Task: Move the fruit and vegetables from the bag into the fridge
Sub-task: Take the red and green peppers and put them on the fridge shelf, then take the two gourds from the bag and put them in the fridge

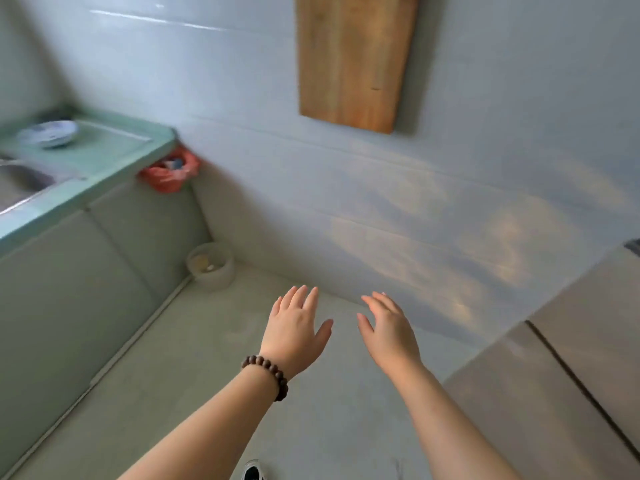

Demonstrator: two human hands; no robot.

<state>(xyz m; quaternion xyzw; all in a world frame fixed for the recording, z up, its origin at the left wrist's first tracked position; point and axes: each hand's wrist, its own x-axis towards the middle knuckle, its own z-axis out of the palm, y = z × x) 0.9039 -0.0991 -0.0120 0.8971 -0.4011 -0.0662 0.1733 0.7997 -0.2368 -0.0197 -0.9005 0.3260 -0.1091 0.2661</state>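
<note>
- A red plastic bag [169, 173] hangs in the corner just under the end of the green worktop [104, 157], against the tiled wall; its mouth faces up and something pale and bluish shows inside, too blurred to name.
- The fridge [568, 368], a steel-coloured cabinet at the right edge, stands shut, a dark seam running along its long axis between two door panels.
- Both of the person's hands hang in mid-air over the floor, well apart from bag and fridge alike. The left hand [298, 327], a dark beaded bracelet [268, 374] on its wrist, has its fingers straight and close together, pointing toward the wall, and holds nothing.
- The right hand [389, 329] is beside it, fingers straight and slightly spread, likewise empty.
- On the worktop sits a blue-and-white bowl [48, 133], with a steel sink [20, 183] at the far left.
- A pale round pot [210, 265] stands on the floor in the corner.
- A wooden cutting board [355, 60] hangs upright on the wall above.
</note>
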